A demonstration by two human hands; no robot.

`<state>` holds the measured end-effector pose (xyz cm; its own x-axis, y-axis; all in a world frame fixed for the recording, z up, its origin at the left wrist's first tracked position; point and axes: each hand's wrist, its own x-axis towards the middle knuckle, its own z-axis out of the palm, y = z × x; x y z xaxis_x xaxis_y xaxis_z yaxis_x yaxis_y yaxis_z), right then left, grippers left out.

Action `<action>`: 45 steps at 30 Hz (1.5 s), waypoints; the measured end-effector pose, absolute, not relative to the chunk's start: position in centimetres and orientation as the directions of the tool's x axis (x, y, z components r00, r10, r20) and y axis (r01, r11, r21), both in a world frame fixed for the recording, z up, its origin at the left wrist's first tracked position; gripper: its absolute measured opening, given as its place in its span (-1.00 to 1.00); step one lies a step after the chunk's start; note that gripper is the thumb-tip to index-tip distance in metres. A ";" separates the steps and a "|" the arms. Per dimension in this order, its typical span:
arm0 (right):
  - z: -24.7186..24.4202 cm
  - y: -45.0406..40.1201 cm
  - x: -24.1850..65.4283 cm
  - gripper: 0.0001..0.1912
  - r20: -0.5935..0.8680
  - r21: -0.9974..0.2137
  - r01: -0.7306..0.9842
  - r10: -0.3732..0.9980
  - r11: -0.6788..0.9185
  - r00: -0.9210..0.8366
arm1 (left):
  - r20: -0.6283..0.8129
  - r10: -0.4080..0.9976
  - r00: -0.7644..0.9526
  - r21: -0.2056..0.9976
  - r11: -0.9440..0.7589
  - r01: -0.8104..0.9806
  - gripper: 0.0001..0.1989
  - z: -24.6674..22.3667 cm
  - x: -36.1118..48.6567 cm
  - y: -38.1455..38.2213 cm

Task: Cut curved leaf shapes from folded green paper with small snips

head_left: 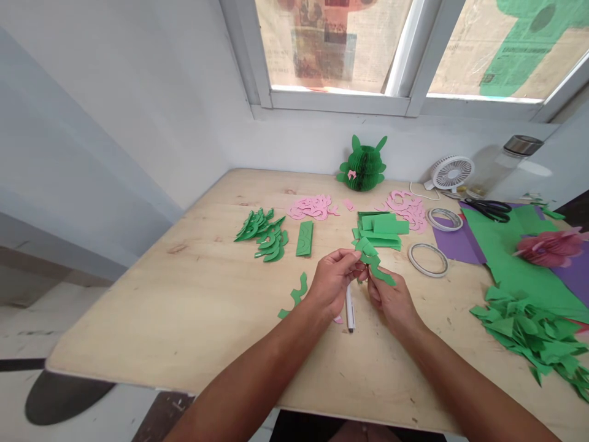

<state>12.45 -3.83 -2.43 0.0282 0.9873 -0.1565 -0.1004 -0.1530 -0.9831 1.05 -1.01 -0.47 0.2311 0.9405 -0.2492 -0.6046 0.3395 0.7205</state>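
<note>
A green paper piece with a wavy cut edge (383,275) is held up between both hands over the table. My left hand (335,279) pinches its upper left part between thumb and fingers. Closed at its lower right side is my right hand (392,299), with the thumb against the paper. Whether anything else is inside the right hand's fingers is hidden. Below the hands lies a white pen (350,312), with a bit of pink paper beside it. A wavy green paper offcut (297,296) rests just left of my left wrist.
Behind the hands are folded green strips (381,230), a marked green rectangle (304,239), green cutouts (271,242) and pink cutouts (310,207). Tape rolls (427,260), black scissors (490,210) and green scraps (529,331) lie right. A green paper figure (363,169) and white fan (452,172) stand behind.
</note>
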 end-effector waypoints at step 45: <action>-2.5 -3.7 12.6 -0.60 -0.197 -0.971 -0.134 0.980 -0.197 -0.015 | -0.249 0.967 0.053 0.843 0.244 -0.479 -0.79 -0.3 0.9 -0.5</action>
<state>12.56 -3.74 -2.46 -0.0148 0.9802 -0.1972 -0.1339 -0.1974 -0.9711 0.85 -0.49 -0.31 0.0531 0.9670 -0.2492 -0.4792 0.2436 0.8432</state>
